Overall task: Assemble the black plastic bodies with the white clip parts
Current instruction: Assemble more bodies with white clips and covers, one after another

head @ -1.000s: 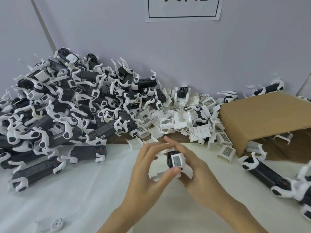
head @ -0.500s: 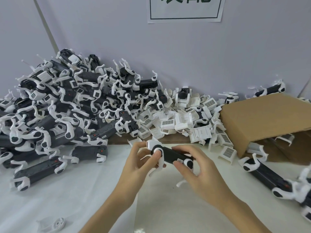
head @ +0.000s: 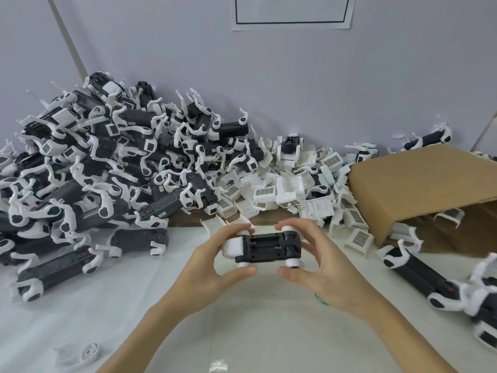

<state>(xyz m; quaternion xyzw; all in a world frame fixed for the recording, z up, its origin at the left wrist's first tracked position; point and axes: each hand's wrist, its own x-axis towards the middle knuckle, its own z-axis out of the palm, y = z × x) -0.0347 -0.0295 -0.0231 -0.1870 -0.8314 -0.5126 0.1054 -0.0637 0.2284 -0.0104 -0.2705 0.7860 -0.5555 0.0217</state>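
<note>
The black body (head: 269,248) lies lengthwise left to right above the near table (head: 80,305), the left hand (head: 212,267) gripping its white-capped left end and the right hand (head: 320,267) gripping its right end.

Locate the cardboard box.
In the head view the cardboard box lies tipped on its side at the right of the table, its opening facing front-right, just right of the heap of loose white clip parts and beyond the right hand.

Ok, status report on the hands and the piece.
Left hand and right hand both grip black body, held above table, open side up. Nothing in the way.
</note>
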